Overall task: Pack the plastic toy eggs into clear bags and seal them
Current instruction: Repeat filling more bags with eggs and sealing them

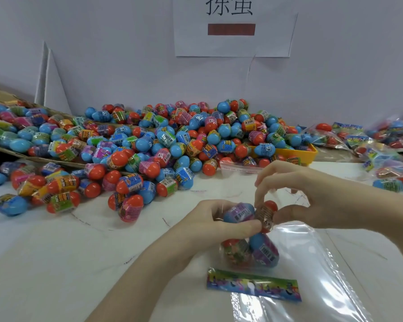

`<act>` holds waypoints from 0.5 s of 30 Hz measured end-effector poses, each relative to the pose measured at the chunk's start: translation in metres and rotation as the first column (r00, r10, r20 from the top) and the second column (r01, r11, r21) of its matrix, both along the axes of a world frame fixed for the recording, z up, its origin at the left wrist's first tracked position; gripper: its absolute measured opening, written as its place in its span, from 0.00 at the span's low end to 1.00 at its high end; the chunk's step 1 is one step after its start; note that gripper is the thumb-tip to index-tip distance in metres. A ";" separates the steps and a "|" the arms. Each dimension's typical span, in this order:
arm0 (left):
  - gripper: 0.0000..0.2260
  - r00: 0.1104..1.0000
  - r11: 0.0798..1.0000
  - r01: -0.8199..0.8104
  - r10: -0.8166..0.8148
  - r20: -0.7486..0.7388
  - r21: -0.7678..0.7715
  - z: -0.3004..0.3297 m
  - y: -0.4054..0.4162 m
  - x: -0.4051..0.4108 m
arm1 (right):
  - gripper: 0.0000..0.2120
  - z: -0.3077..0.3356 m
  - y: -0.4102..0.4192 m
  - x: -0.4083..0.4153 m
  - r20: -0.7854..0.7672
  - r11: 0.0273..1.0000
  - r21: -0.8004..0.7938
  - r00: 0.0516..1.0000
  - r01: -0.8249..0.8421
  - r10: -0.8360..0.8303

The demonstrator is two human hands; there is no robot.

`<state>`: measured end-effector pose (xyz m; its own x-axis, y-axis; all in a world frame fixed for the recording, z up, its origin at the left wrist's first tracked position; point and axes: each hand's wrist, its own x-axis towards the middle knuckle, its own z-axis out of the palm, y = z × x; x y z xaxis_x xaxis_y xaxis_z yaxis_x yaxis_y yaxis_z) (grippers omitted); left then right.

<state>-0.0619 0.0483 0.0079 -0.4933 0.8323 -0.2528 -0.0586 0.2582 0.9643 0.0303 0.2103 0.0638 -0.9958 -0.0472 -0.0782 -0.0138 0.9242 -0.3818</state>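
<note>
A clear bag (249, 261) with a colourful printed header strip lies in front of me, its mouth towards the egg pile. Two eggs sit inside it, one red-capped (236, 251) and one blue (264, 252). My left hand (215, 223) grips a blue egg with a purple label (239, 212) at the bag's mouth. My right hand (296, 194) pinches a red egg with an orange label (266, 214) right beside it, thumb below and fingers above. The two held eggs touch.
A big heap of red and blue eggs (149, 140) covers the back of the white table, spilling from a tipped cardboard box (0, 98). A yellow tray (310, 152) stands behind my right hand. Filled bags (382, 154) pile at the right. Empty clear bags (312, 287) lie underneath.
</note>
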 end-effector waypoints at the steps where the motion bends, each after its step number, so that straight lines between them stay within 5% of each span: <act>1: 0.14 1.000 1.000 -0.026 0.026 -0.012 -0.004 0.000 0.000 -0.001 | 0.14 0.000 -0.001 0.001 -0.005 1.000 -0.004 1.000 -0.005 0.005; 6: 0.10 0.995 0.995 -0.092 0.090 0.041 0.050 -0.003 -0.001 -0.001 | 0.08 0.002 -0.005 0.004 -0.038 0.997 0.073 0.999 -0.022 0.025; 15: 0.29 0.990 0.994 -0.066 0.054 0.133 0.082 -0.004 0.002 0.004 | 0.15 -0.001 -0.005 0.006 -0.033 0.999 -0.041 0.999 -0.020 0.019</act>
<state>-0.0575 0.0507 0.0041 -0.5106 0.8237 -0.2466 -0.1980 0.1665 0.9660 0.0360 0.2057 0.0625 -0.9966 -0.0693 -0.0437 -0.0447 0.9068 -0.4191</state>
